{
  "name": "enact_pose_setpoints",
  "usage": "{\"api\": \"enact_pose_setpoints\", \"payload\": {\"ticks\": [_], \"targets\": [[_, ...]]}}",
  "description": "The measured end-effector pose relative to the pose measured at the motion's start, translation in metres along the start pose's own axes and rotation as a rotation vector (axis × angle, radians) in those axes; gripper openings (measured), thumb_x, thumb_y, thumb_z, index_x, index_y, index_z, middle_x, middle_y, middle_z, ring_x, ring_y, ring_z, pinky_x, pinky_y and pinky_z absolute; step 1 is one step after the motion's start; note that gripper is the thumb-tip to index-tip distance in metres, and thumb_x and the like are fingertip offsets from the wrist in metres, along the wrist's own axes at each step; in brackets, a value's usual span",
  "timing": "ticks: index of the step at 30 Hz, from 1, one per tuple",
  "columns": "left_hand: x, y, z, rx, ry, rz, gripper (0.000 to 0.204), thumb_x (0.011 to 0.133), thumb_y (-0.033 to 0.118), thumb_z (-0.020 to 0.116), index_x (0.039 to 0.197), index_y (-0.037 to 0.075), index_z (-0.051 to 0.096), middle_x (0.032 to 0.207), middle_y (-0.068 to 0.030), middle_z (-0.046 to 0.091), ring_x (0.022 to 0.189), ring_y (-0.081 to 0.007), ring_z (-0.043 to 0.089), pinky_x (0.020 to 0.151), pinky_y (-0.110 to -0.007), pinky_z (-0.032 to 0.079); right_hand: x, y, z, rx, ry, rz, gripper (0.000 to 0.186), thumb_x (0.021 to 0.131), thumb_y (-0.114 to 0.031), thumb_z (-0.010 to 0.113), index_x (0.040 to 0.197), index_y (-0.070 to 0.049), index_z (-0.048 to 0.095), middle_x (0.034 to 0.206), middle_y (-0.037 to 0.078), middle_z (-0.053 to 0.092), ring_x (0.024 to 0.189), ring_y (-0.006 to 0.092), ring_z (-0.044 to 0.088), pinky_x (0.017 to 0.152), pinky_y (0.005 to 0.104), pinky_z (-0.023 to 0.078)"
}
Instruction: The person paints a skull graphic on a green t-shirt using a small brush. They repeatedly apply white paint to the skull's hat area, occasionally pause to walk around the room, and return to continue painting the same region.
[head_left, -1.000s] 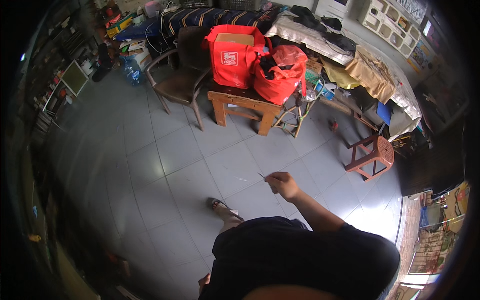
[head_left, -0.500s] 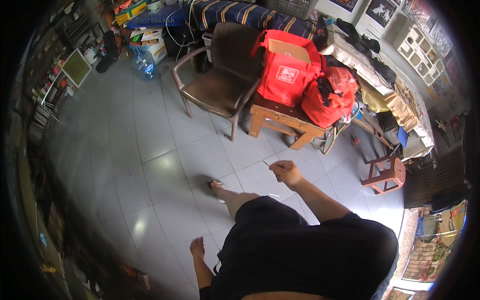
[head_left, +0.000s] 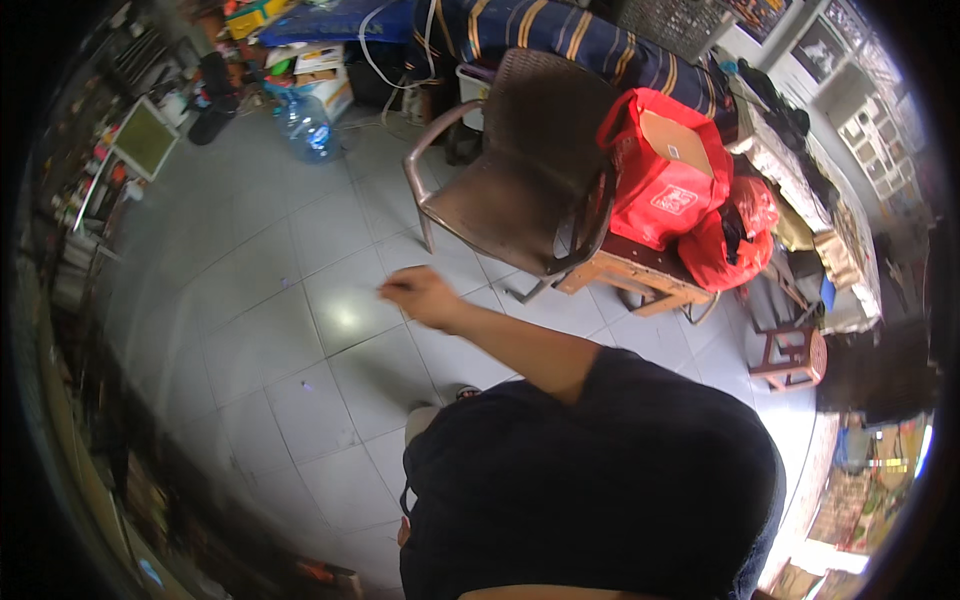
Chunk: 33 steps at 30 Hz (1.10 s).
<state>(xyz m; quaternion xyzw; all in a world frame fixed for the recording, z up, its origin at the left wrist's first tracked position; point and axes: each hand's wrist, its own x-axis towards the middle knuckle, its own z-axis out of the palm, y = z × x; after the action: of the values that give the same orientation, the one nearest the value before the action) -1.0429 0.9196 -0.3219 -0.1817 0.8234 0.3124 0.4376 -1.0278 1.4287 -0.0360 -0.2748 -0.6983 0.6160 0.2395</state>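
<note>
Head view: right hand [head_left: 418, 298] fingers curled closed; whether gripping anything, cannot tell. Chair [head_left: 500, 205] beyond fingers, to right. Farther right, on wooden surface [head_left: 612, 268]: red bag [head_left: 648, 195] with cardboard box [head_left: 668, 138] inside, red plastic bag [head_left: 720, 258] with dark stuff. Left hand [head_left: 404, 531] mostly hidden, cannot tell its state.

The person wears a loose black top [head_left: 590, 480] with a short right sleeve [head_left: 625, 385].

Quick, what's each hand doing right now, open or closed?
Left hand: mostly hidden, cannot be told.
Right hand: closed; whether it grips something thin cannot be told.
</note>
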Motion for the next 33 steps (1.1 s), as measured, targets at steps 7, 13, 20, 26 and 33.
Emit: {"api": "enact_pose_setpoints", "payload": {"ticks": [7, 13, 20, 26, 33], "targets": [[0.101, 0.203, -0.039, 0.092, -0.137, 0.212, 0.052, 0.082, 0.039, 0.06, 0.108, -0.005, 0.053, 0.094, -0.0133, 0.06, 0.08, -0.0199, 0.059, 0.069, -0.031, 0.048, 0.127, -0.015, 0.06, 0.163, -0.045, 0.166, 0.024, 0.08, -0.023, 0.061, 0.088, -0.001, 0.065, 0.077, 0.01, 0.062, 0.066, 0.0158, 0.054, 0.062, 0.03, 0.045], [0.23, 0.332, -0.139, 0.347, -0.129, 0.004, 0.056, 0.082, 0.041, 0.059, 0.113, -0.005, 0.051, 0.099, -0.0149, 0.06, 0.081, -0.0208, 0.06, 0.069, -0.031, 0.048, 0.19, 0.011, 0.019, 0.341, 0.398, 0.363, 0.019, 0.084, -0.014, 0.058, 0.089, 0.004, 0.061, 0.062, 0.0, 0.048, 0.052, 0.0075, 0.039, 0.045, 0.0239, 0.032], [0.299, 0.698, -0.149, 0.142, 0.0, 0.41, 0.072, 0.085, 0.034, 0.058, 0.134, -0.006, 0.023, 0.105, -0.017, 0.06, 0.1, -0.0207, 0.055, 0.082, -0.034, 0.044, 0.263, 0.032, 0.009, 0.598, 0.716, 0.332, 0.015, 0.084, -0.007, 0.054, 0.09, 0.007, 0.057, 0.059, 0.001, 0.042, 0.051, 0.0085, 0.035, 0.046, 0.0241, 0.029], [0.338, 0.86, -0.102, 0.476, -0.156, 1.053, 0.051, 0.088, 0.02, 0.053, 0.13, -0.004, 0.034, 0.11, -0.0118, 0.059, 0.103, -0.0281, 0.054, 0.089, -0.036, 0.04, 0.43, 0.049, 0.011, 0.447, 0.636, 0.377, 0.025, 0.082, -0.021, 0.059, 0.09, 0.001, 0.063, 0.062, 0.002, 0.05, 0.054, 0.0093, 0.046, 0.046, 0.0244, 0.037], [0.44, 0.788, -0.108, 1.041, -0.304, 0.745, 0.035, 0.085, 0.016, 0.046, 0.117, 0.019, 0.057, 0.101, -0.0151, 0.059, 0.094, -0.0302, 0.057, 0.085, -0.041, 0.043, 0.638, 0.003, 0.008, 0.309, 0.435, 0.179, 0.024, 0.084, -0.02, 0.057, 0.09, 0.002, 0.063, 0.061, 0.001, 0.051, 0.052, 0.008, 0.045, 0.047, 0.0246, 0.036]]}}
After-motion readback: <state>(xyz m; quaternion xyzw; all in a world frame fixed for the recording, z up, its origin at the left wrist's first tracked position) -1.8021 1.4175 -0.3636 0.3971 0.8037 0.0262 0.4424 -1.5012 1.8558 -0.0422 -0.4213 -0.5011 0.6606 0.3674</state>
